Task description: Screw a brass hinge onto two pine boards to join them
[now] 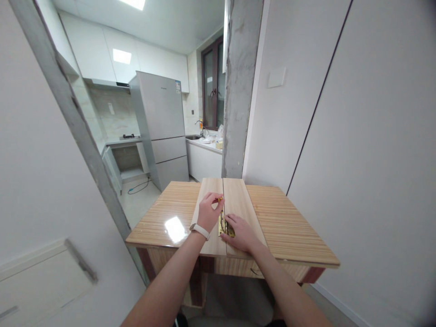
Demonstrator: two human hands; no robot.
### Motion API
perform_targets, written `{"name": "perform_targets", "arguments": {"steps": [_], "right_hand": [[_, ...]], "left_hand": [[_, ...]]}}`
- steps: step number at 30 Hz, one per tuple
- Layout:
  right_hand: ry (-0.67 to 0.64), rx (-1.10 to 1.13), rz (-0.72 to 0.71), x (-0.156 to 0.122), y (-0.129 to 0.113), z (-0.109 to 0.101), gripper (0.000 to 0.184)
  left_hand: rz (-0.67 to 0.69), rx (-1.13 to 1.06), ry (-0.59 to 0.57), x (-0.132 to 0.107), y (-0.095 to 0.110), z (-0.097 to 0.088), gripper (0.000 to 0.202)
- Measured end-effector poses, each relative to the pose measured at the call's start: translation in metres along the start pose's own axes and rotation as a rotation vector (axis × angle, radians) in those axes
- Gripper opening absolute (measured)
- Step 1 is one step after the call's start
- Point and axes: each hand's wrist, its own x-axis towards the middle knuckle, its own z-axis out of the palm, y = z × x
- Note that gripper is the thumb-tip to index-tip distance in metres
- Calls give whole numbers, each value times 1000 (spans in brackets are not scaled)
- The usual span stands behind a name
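Observation:
Two pale wooden boards lie side by side on a striped wooden table, their seam running away from me. A brass hinge lies across the seam near the front. My left hand, with a white band on its wrist, pinches a small yellow-tipped object I cannot make out just above the hinge. My right hand lies flat on the right board, its fingers stretched out and pressing the hinge's right leaf.
A concrete pillar rises right behind the table. White walls close in on the left and right. Beyond is a kitchen with a grey fridge, a counter with a sink and a dark-framed window.

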Motion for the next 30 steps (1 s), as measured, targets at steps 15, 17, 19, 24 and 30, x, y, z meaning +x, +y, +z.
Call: {"name": "perform_targets", "arguments": {"steps": [15,17,19,24,30], "right_hand": [[8,-13,-9,0,1,1,80],[10,-13,-12,0,1,2,80],[13,-15,-17,-1,1,2,79],[24,-26,-19,-1,2,3,79],[26,-11,-21,0,6,5,80]], "left_hand": [[-32,-12,-15,-1,-2,3,14],[-32,-25,-34,-1,-1,4,17],[-29,-33,-40,-1,0,4,18],[-9,-4,-2,-2,-1,4,12],[-42,36,30,0,-4,1,11]]}}
